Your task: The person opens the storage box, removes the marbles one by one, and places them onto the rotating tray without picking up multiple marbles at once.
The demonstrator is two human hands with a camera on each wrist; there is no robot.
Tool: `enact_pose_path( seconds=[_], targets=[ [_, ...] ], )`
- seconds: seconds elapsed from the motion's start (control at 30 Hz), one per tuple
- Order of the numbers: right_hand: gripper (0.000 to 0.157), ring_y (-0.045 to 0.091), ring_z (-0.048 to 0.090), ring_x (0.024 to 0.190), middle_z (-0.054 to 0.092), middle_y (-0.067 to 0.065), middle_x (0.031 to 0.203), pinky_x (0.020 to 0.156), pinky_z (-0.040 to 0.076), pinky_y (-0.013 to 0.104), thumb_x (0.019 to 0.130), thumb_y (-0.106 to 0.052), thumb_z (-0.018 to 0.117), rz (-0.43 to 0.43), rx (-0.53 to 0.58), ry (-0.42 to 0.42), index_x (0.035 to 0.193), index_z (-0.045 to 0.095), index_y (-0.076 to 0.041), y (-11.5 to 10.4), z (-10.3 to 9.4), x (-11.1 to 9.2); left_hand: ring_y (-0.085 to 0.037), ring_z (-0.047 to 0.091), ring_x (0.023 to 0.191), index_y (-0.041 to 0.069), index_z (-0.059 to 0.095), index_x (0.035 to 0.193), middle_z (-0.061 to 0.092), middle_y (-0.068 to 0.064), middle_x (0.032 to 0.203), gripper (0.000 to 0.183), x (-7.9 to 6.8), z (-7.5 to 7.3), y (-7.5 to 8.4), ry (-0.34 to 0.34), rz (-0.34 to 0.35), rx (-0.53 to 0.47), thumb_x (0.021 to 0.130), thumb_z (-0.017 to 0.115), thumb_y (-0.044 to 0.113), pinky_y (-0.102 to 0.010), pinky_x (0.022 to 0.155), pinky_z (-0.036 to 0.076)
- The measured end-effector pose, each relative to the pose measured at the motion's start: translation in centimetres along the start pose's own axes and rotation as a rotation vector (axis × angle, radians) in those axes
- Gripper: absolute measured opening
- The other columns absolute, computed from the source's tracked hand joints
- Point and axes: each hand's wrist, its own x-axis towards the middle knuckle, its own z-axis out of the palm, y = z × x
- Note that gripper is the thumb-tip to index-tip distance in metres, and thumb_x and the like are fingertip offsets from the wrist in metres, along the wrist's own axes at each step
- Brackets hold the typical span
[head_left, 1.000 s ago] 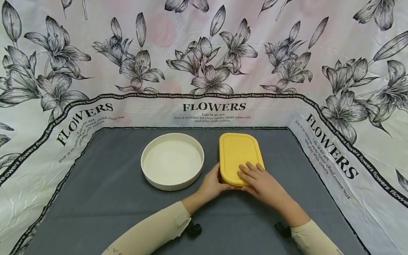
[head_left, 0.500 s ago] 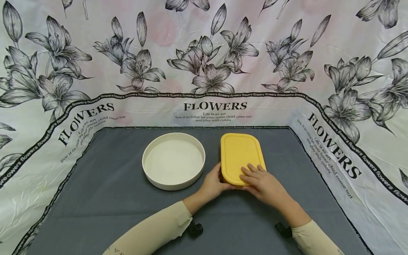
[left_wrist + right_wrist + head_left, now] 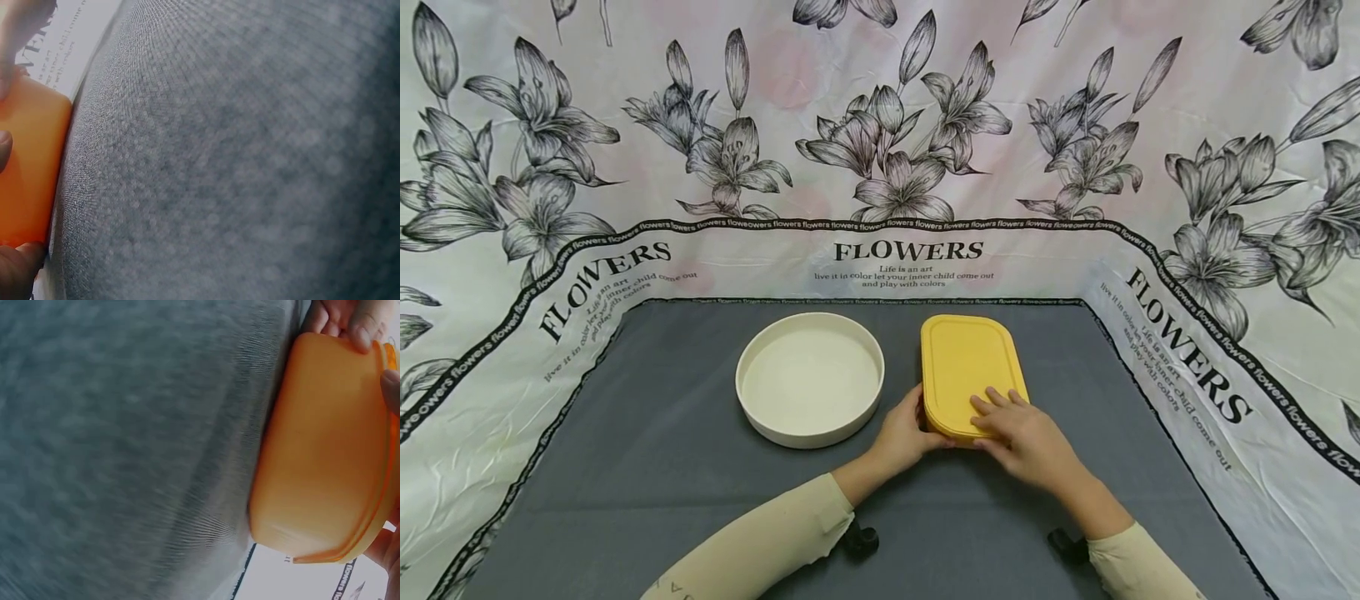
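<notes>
A yellow food container with rounded corners stands on the grey cloth; its orange-looking body (image 3: 319,444) fills the right of the right wrist view. The flat yellow lid (image 3: 966,358) covers its top. My left hand (image 3: 901,433) grips the body low at the near left corner, thumb along the near end and fingers round the left side. My right hand (image 3: 1026,437) holds the lid near its near right corner, bent fingers on top and thumb at the near rim. In the left wrist view the container (image 3: 31,162) appears at the left edge, with fingers around it.
A round cream dish (image 3: 810,375) with a low wall stands left of the container. Grey cloth (image 3: 647,433) covers the table, bordered by white flower-printed fabric (image 3: 910,258). A black strap piece (image 3: 859,542) hangs under the left wrist, another (image 3: 1066,543) under the right.
My right hand's fingers have drawn back slightly toward the lid's near right corner and bent more. The left hand keeps its grip. The whole view has shifted slightly.
</notes>
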Motion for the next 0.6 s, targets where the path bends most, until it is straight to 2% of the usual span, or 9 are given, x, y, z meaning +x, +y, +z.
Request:
enact_pose_path(
  seconds=[0.17, 0.3, 0.37, 0.43, 0.53, 0.6],
  targets=[
    [0.036, 0.04, 0.066, 0.12, 0.073, 0.013, 0.126, 0.1, 0.05, 0.065, 0.075, -0.011, 0.09, 0.02, 0.02, 0.023, 0.107, 0.078, -0.002, -0.1, -0.8, 0.7, -0.019, 0.058, 0.131, 0.008, 0.036, 0.157, 0.056, -0.009, 0.149, 0.101, 0.1, 0.0, 0.0, -0.001, -0.007, -0.006, 0.075, 0.094, 0.012, -0.03, 0.107, 0.051],
    [0.055, 0.038, 0.066, 0.121, 0.076, 0.01, 0.117, 0.1, 0.05, 0.063, 0.076, -0.009, 0.089, 0.019, 0.019, 0.018, 0.127, 0.07, 0.001, 0.0, -1.6, 1.0, -0.02, 0.057, 0.134, 0.007, 0.036, 0.157, 0.055, -0.01, 0.15, 0.101, 0.0, 0.1, 0.1, -0.003, -0.011, -0.017, 0.075, 0.094, 0.011, -0.032, 0.109, 0.05],
    [0.059, 0.039, 0.065, 0.122, 0.075, 0.012, 0.121, 0.102, 0.049, 0.06, 0.076, -0.006, 0.088, 0.011, 0.031, 0.016, 0.131, 0.067, 0.002, 0.2, -2.1, 1.0, -0.02, 0.058, 0.133, 0.007, 0.036, 0.157, 0.056, -0.01, 0.149, 0.101, 0.0, 0.1, 0.1, -0.003, -0.012, -0.023, 0.074, 0.094, 0.011, -0.031, 0.108, 0.051],
    [0.06, 0.039, 0.065, 0.123, 0.073, 0.014, 0.126, 0.107, 0.048, 0.053, 0.076, -0.002, 0.087, 0.007, 0.044, 0.018, 0.132, 0.065, 0.002, 0.3, -2.6, 1.1, -0.019, 0.059, 0.13, 0.007, 0.037, 0.156, 0.057, -0.009, 0.148, 0.101, 0.0, 0.1, 0.0, -0.001, -0.014, -0.027, 0.074, 0.094, 0.011, -0.029, 0.105, 0.052],
    [0.052, 0.037, 0.065, 0.123, 0.068, 0.017, 0.134, 0.113, 0.043, 0.038, 0.077, 0.003, 0.085, -0.001, 0.064, 0.038, 0.125, 0.066, 0.001, 0.4, -3.4, 1.3, -0.017, 0.062, 0.125, 0.008, 0.038, 0.156, 0.059, -0.009, 0.146, 0.1, 0.0, 0.1, 0.1, 0.001, -0.008, -0.04, 0.073, 0.094, 0.01, -0.027, 0.102, 0.054],
    [0.045, 0.035, 0.067, 0.121, 0.068, 0.017, 0.133, 0.114, 0.04, 0.026, 0.078, 0.006, 0.083, -0.005, 0.065, 0.064, 0.119, 0.066, 0.0, 0.5, -3.8, 1.5, -0.017, 0.063, 0.123, 0.009, 0.038, 0.156, 0.06, -0.008, 0.144, 0.1, 0.0, 0.0, 0.1, 0.001, -0.003, -0.05, 0.073, 0.094, 0.009, -0.026, 0.1, 0.054]
  ],
)
